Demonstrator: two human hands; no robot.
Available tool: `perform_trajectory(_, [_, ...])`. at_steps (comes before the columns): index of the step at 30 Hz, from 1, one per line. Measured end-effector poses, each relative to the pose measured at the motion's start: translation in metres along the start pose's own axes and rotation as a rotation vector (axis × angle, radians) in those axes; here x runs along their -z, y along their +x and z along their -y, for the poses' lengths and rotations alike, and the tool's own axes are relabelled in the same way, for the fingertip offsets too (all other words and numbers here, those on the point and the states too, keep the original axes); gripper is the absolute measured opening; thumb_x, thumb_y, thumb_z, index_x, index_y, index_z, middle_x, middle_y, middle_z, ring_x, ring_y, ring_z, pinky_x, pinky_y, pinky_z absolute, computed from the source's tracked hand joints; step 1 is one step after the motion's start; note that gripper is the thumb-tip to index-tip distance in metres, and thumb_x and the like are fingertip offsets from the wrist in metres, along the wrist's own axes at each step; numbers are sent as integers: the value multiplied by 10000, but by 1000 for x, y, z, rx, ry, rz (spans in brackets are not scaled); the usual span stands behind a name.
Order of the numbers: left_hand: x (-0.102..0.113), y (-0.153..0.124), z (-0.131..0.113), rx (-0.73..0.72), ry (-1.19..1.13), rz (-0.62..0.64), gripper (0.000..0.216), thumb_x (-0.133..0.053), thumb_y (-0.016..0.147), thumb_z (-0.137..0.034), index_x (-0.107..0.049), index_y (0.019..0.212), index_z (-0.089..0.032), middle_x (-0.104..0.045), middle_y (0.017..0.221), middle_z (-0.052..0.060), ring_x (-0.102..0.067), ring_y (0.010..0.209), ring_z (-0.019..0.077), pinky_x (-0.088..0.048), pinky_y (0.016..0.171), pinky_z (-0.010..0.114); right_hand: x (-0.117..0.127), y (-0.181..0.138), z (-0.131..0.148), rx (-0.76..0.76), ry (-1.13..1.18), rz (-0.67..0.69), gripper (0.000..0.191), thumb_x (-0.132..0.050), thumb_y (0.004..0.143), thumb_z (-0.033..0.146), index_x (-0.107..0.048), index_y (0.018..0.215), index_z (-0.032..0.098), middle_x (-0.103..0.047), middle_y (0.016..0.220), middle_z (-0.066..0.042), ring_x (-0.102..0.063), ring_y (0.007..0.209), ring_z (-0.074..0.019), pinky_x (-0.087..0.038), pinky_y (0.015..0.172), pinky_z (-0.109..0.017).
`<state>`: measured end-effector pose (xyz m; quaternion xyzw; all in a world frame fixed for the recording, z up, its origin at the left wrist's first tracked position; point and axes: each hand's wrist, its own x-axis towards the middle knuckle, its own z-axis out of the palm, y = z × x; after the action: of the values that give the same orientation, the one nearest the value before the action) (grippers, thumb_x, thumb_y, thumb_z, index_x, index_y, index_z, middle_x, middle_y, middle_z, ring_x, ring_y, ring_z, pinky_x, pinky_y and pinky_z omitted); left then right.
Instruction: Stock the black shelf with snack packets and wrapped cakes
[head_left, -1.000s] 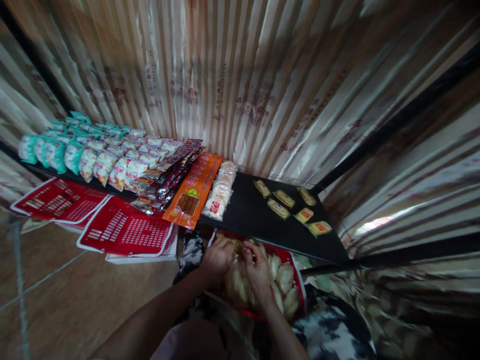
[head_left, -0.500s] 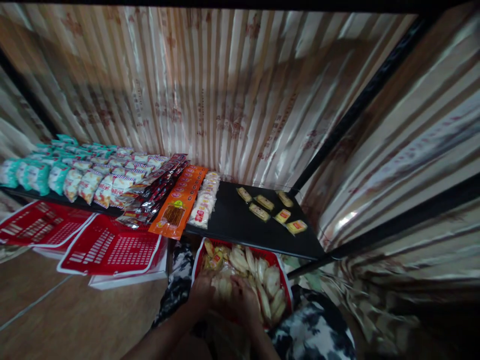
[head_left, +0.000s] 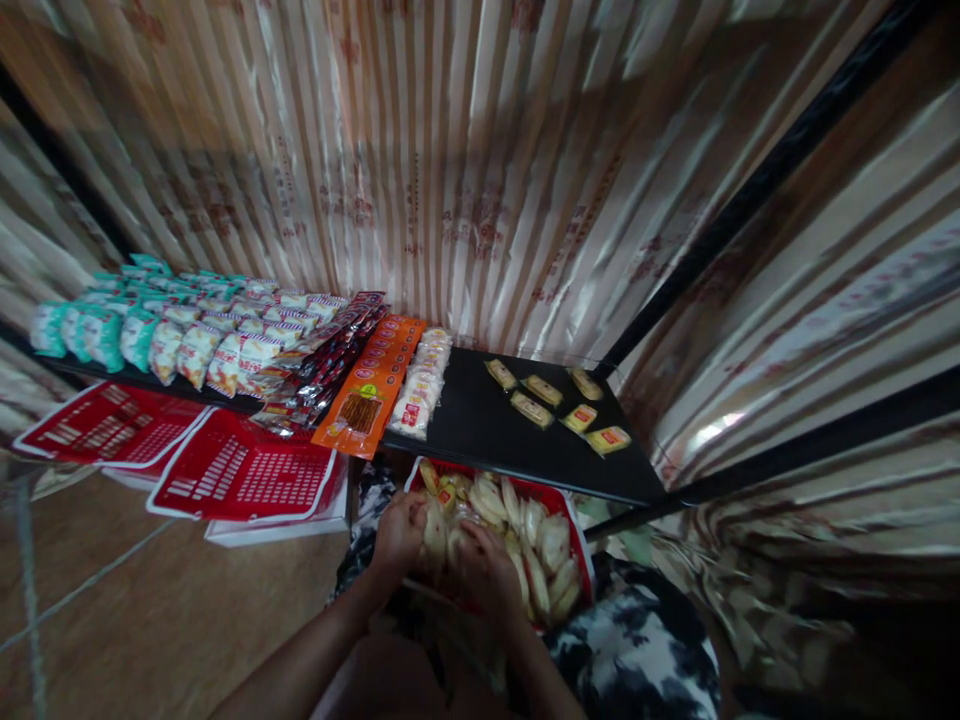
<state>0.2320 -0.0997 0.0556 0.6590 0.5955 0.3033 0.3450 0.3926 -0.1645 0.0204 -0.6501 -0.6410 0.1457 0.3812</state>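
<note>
A red basket [head_left: 577, 535] rests on my lap, filled with several pale yellow snack packets [head_left: 540, 540]. Both hands are in its near end. My left hand [head_left: 397, 535] is curled around packets at the basket's left side. My right hand [head_left: 484, 570] is closed over packets just right of it. The fingers of both are partly buried among the packets. Beyond the basket, a black shelf [head_left: 480, 430] carries several small yellow packets [head_left: 551, 405] laid out apart from one another.
Rows of teal, white, dark red and orange snack bags [head_left: 225, 345] fill the shelf's left part. Two red baskets [head_left: 247, 475] lie upturned on the floor at the left. Striped satin curtain [head_left: 465, 170] hangs behind and to the right, with black frame bars [head_left: 750, 170].
Both hands drew back from the basket's far end to its near end and stay closed among the packets. The view has swung slightly.
</note>
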Motion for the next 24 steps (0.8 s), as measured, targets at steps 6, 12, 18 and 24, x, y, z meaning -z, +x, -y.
perform_trajectory(6, [13, 14, -18, 123, -233, -74, 139, -496, 758, -218, -620, 788, -163, -555, 691, -1, -563, 617, 125, -462, 560, 226, -8, 11, 30, 205, -47, 107, 464, -574, 784, 361, -538, 1210, 181, -618, 1174, -113, -561, 1101, -253, -465, 933, -425])
perform_trajectory(12, [19, 20, -30, 289, -572, 6, 216, -558, 724, -366, -575, 784, -159, -538, 605, -37, -530, 491, 98, -432, 438, 190, -14, 19, 33, 160, -23, -3, 344, -411, 885, 296, -575, 1169, 192, -642, 1145, -102, -581, 1085, -216, -453, 950, -419])
perform_trajectory(18, [18, 24, -22, 159, -496, -24, 329, -526, 751, -443, -615, 886, -156, -590, 719, 12, -581, 668, 137, -476, 567, 223, 3, 30, 40, -186, 202, -8, 406, -419, 859, 441, -634, 1093, 187, -697, 1020, -93, -644, 941, -222, -517, 824, -343])
perform_trajectory(24, [11, 25, -8, 80, -269, -118, 198, -539, 749, -294, -632, 870, -169, -609, 843, 30, -582, 740, 135, -481, 739, 278, 10, 42, 43, -411, 519, -43, 502, -516, 771, 543, -629, 1087, 170, -707, 970, -93, -657, 867, -234, -533, 764, -339])
